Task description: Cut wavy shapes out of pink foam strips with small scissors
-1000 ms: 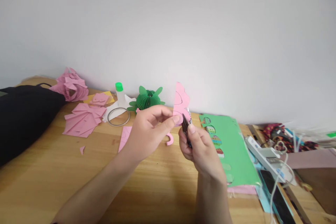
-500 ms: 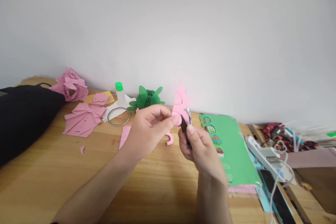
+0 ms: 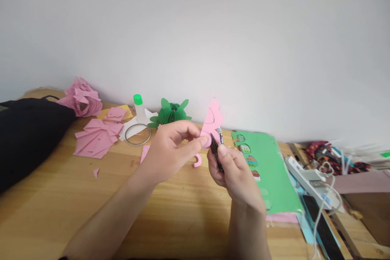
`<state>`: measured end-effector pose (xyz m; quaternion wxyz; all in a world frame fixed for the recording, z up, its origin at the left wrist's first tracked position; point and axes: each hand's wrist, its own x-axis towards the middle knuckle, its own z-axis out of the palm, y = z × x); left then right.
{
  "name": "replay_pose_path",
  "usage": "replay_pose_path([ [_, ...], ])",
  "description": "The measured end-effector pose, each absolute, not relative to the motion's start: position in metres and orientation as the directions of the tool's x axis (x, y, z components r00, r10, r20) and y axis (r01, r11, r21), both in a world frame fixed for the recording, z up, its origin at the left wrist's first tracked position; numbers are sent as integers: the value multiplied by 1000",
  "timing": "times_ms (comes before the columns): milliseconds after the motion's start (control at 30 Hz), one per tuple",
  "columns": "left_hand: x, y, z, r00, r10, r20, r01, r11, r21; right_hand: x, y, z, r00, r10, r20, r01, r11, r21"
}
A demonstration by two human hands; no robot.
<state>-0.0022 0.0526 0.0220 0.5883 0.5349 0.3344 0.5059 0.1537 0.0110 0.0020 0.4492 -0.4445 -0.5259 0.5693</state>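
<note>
My left hand (image 3: 170, 152) pinches a pink paper cut-out (image 3: 212, 120) between thumb and fingers and holds it upright above the wooden table (image 3: 61, 203). My right hand (image 3: 233, 170) is closed round a black marker pen (image 3: 218, 146), whose tip meets the lower edge of the pink cut-out. A small curved pink offcut (image 3: 197, 161) lies on the table just below both hands.
A green paper sheet with cut-out ovals (image 3: 268, 170) lies to the right, with a white power strip (image 3: 307, 178), cables and a phone (image 3: 323, 227) beyond. At the back stand a green paper cactus (image 3: 171, 114), a glue bottle (image 3: 139, 109), a tape ring (image 3: 137, 135) and pink scraps (image 3: 96, 138). A black bag (image 3: 27, 134) fills the left.
The pink cut-out has tilted slightly to the right in my left hand. Both hands stay nearly where they were.
</note>
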Motion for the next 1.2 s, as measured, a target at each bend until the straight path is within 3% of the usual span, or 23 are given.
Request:
replay_pose_path([
  [600, -21, 59, 16, 461, 868, 185, -243, -77, 967, 158, 8, 6, -287, 958, 24, -15, 20, -1000],
  [933, -22, 61, 18, 493, 832, 254, -191, -181, 965, 162, 9, 7, -333, 942, 28, 15, 35, -999],
  [1200, -23, 62, 18, 491, 842, 224, -166, -162, 973, 160, 10, 9, -321, 947, 21, 35, 34, -999],
])
